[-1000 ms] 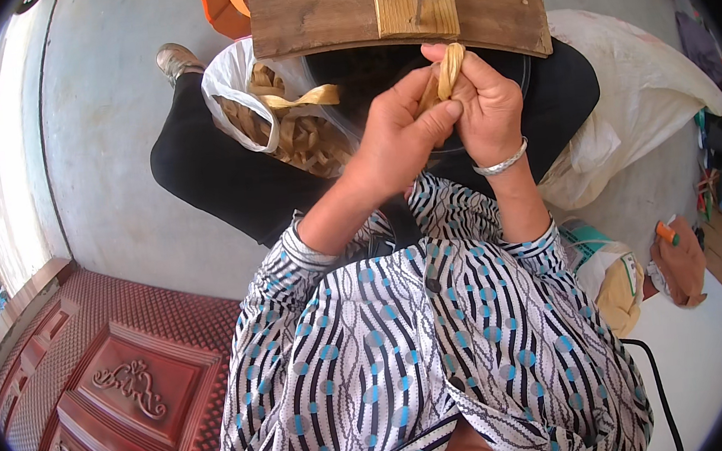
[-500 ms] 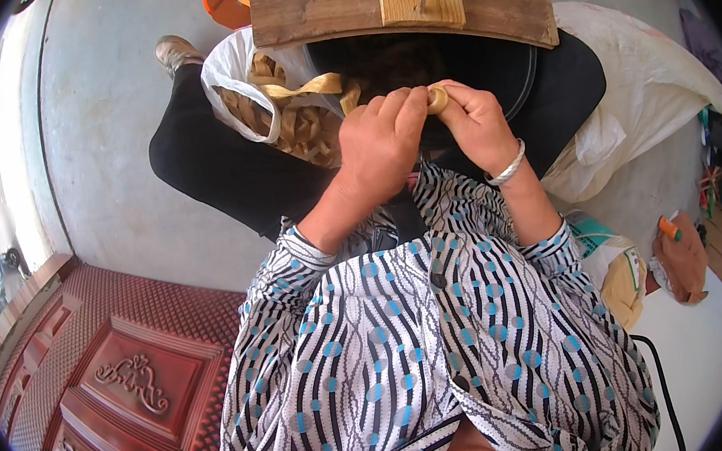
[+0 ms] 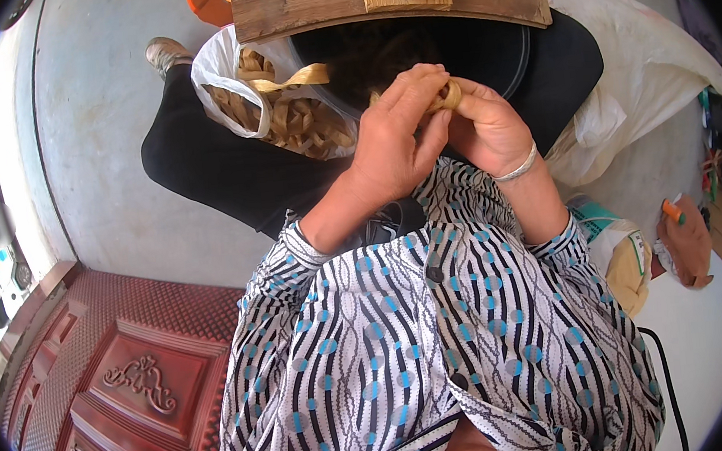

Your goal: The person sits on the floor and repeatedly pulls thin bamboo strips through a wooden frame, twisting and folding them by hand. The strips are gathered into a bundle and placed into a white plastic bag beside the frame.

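Note:
A tan, ribbon-like strip (image 3: 450,95) is curled into a small loop between my two hands, over the black tub. My left hand (image 3: 396,135) has its fingers bent over the loop's left side, with the thumb pointing toward it. On the other side my right hand (image 3: 491,130), with a pale bracelet at the wrist, pinches the loop. Part of the strip is hidden by my fingers. To the left, a white plastic bag (image 3: 205,65) is filled with similar curled strips (image 3: 286,120), and one shiny strip (image 3: 299,77) sticks out to the right.
Between my knees stands a black tub (image 3: 526,49), with dark strips dimly visible inside. A wooden board (image 3: 305,5) lies across its far side. A white sack (image 3: 617,88) lies at the right, near a brown bag (image 3: 685,251). A carved red door panel (image 3: 141,377) is at lower left.
My left hand has turned and its fingers now lie over the loop, thumb lower. The loop has shifted slightly right and looks bigger. The shiny strip no longer reaches toward my left hand.

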### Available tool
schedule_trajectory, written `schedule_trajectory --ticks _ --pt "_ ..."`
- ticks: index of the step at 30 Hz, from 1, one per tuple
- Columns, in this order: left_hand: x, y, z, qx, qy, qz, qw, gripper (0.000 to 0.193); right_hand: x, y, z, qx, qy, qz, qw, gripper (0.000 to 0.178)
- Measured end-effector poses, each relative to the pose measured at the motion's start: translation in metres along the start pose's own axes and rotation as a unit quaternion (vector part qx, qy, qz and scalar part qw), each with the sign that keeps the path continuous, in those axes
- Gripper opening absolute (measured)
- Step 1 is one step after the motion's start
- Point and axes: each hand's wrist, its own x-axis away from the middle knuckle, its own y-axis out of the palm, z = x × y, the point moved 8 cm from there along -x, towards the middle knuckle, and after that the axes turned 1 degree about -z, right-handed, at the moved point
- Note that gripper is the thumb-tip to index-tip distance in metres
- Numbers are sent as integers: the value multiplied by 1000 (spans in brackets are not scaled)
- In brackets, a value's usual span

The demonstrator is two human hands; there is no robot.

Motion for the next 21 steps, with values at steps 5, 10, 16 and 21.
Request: schedule_trajectory --ticks 5,10,16,21 --pt "-6 5 -16 -51 -157 -50 985 21 7 23 -47 512 -250 88 817 13" --pt "5 16 -51 118 -313 -46 941 26 17 52 -57 652 -360 88 661 12" --pt "31 25 -32 345 -418 -83 836 31 -8 8 -76 321 -345 130 872 9" --pt "24 -17 -34 -62 -218 -62 972 13 -21 -8 -67 262 -247 70 931 24"
